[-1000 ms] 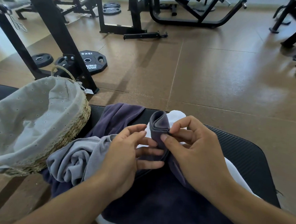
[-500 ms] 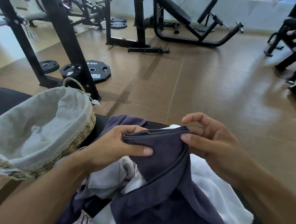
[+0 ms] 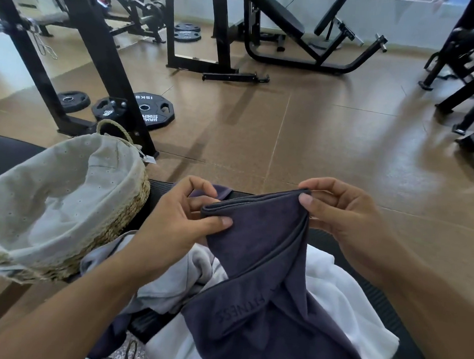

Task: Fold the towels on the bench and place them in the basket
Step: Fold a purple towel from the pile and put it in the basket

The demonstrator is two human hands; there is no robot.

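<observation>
A dark navy towel (image 3: 264,263) is lifted above the black bench (image 3: 372,301), its top edge stretched between both hands. My left hand (image 3: 173,225) pinches the left end of that edge between thumb and fingers. My right hand (image 3: 338,209) pinches the right corner. The rest of the towel hangs down toward me. Under it lie a white towel (image 3: 342,303) and a light grey towel (image 3: 167,282); a purple one (image 3: 221,191) peeks out behind my left hand. The woven basket (image 3: 124,214) with a grey cloth liner sits at the left on the bench.
Brown floor lies beyond the bench. A black rack post (image 3: 104,62) and weight plates (image 3: 151,110) stand just behind the basket. More gym machines (image 3: 282,30) are farther back and at the right edge (image 3: 471,81).
The hands have moved apart, spreading the navy towel's top edge from a small bunched fold into a wide stretched edge, and lifted it. The view has tilted up.
</observation>
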